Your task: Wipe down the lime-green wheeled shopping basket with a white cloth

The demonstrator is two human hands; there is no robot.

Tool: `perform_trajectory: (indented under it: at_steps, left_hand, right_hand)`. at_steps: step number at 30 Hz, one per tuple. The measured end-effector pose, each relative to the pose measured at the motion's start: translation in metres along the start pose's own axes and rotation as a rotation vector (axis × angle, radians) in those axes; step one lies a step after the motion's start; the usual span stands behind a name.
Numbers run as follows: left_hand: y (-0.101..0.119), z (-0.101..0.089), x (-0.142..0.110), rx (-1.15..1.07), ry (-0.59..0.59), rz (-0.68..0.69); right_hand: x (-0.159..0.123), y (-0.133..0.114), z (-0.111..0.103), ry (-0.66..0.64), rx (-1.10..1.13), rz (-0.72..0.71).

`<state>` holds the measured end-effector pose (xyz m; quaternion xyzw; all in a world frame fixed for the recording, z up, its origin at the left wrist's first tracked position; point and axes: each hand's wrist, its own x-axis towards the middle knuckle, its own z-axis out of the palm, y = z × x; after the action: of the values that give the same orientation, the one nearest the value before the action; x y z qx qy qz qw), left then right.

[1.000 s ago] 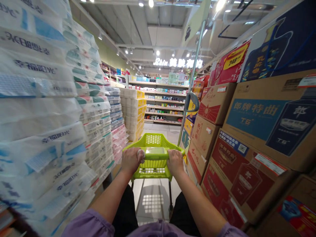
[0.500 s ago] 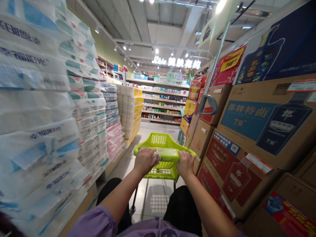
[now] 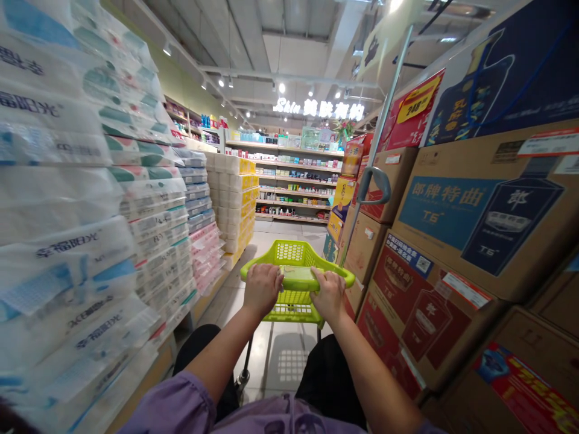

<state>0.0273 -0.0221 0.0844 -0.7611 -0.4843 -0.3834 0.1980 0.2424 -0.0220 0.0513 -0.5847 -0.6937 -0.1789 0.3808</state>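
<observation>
A lime-green shopping cart with a perforated basket stands in front of me. Its handle runs across the near side and has a pale panel in the middle. On the left part of the bar, my left hand is closed with its fingers over the top. My right hand grips the bar right of the panel, its thumb side turned inward. Something small and whitish shows by my left thumb, too little to name.
Stacked tissue packs rise close on the left, with yellow-and-white paper rolls beyond. Liquor cartons line the right, near a metal pole with a grey handle. Product shelves cross the far end of the tiled aisle.
My right hand has shifted inward along the handle and turned. The whitish bit by my left hand shows less. The surrounding stacks sit slightly further left in view.
</observation>
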Motion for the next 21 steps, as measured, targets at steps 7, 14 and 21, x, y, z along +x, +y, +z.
perform_trajectory:
  at_steps: [7, 14, 21]
  left_hand:
    - [0.009, -0.003, -0.015, 0.027, -0.041, 0.107]
    - [-0.033, -0.017, -0.009, 0.044, -0.092, -0.030]
    - [-0.031, -0.017, -0.005, 0.114, -0.028, -0.133]
  right_hand:
    - [0.000, -0.011, 0.000, -0.024, 0.017, 0.004]
    - [0.000, -0.010, 0.008, -0.012, 0.010, 0.014]
    - [-0.006, -0.011, 0.015, 0.037, 0.024, -0.021]
